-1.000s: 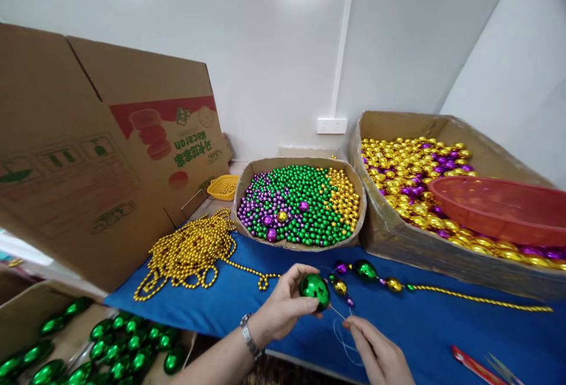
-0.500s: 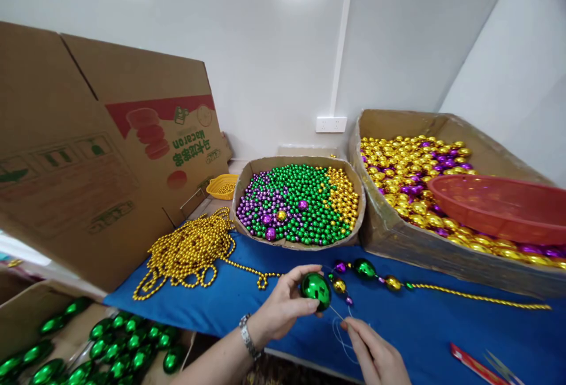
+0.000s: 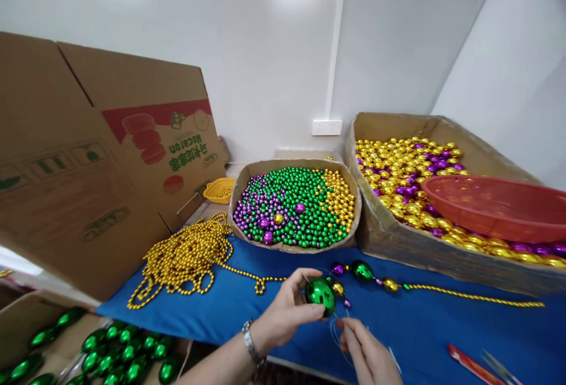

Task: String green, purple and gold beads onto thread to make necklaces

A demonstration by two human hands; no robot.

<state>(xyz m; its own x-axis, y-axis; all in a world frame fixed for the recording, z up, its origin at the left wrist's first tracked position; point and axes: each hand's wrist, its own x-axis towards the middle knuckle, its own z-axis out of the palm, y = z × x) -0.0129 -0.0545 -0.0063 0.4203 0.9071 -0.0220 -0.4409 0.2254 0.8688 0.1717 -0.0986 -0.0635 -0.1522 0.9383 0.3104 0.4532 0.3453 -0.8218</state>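
Note:
My left hand is closed round a large shiny green bead, the thumb under it and the fingers behind. Close to its right, my right hand pinches a thin clear thread just below the bead; loops of it hang over the blue cloth. Behind the held bead lie a gold bead and a small purple one. A strung row runs rightward with a purple bead, a green oval bead, a gold bead and a gold bead strand.
A cardboard tray of small beads stands centrally. At right is a large box of gold and purple beads with a red basket. Gold bead strings lie left, near a carton. Green beads fill a lower-left box. Tweezers lie lower right.
The green bead has turned slightly in my left hand and sits a little further right and lower. My right hand has come slightly closer to it. The whole view has shifted a little.

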